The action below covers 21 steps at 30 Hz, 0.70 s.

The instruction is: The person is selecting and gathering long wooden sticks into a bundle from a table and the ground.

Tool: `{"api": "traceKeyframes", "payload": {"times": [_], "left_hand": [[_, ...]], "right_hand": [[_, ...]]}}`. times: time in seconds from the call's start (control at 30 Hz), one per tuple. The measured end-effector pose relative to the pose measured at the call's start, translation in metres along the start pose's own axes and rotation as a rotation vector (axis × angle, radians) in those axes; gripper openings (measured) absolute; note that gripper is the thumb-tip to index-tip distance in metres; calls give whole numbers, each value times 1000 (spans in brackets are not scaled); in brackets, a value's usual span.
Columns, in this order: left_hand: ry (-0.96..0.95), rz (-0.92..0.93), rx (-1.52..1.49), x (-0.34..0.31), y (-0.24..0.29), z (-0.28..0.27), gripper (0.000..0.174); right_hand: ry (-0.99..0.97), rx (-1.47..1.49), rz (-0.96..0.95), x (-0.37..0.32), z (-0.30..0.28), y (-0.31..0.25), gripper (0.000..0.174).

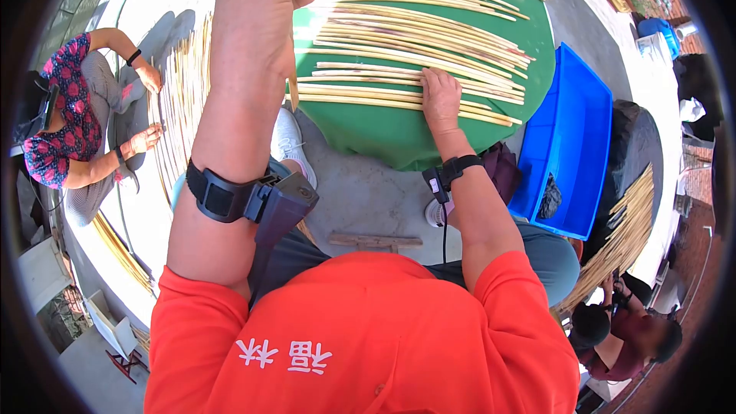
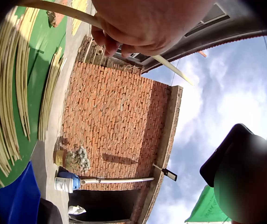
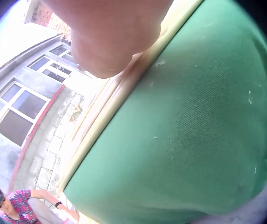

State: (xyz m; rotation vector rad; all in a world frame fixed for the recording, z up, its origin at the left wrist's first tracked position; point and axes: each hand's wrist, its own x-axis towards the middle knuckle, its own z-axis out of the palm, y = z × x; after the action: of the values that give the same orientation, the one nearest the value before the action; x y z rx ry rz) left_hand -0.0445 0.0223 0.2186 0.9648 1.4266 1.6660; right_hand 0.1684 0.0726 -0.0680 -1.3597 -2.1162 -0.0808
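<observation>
My left hand [image 1: 261,8] is raised at the upper left and grips a pale, thin stick [image 1: 294,92], whose lower end shows beside the forearm. In the left wrist view the same stick runs slantwise through the curled fingers [image 2: 112,45], its tip pointing at the sky. My right hand [image 1: 441,100] rests on the nearest group of peeled sticks [image 1: 345,97], which lie side by side on a green cloth-covered round table [image 1: 360,134]. The right wrist view has that hand [image 3: 110,42] low over the sticks along the cloth, its fingertips hidden.
More groups of sticks [image 1: 429,31] lie farther back on the cloth. A blue plastic bin [image 1: 563,130] stands right of the table, with a stick bundle [image 1: 621,230] beyond it. Another person [image 1: 77,107] handles sticks on the left; someone else [image 1: 625,330] is at the lower right.
</observation>
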Motion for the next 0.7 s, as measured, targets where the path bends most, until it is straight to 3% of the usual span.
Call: {"api": "traceKeyframes", "payload": {"times": [0.27,0.43,0.57,0.63,0.7], "left_hand": [[56,-80,-4,-1,3,0,19],[49,-123,-66,5,-6,-11,21],[33,-114,-70,8,-11,-18,20],[94,-57,-88,5,-8,-16,18],[108,-78,-83,8,-11,-18,19]], "right_hand": [[-127,42,162,61,5,15,9],[-254,-90,93,76,23,35,10],[-251,-47,106,71,23,36,10],[-114,19,148,69,13,26,8],[-125,69,150,63,6,17,7]]}}
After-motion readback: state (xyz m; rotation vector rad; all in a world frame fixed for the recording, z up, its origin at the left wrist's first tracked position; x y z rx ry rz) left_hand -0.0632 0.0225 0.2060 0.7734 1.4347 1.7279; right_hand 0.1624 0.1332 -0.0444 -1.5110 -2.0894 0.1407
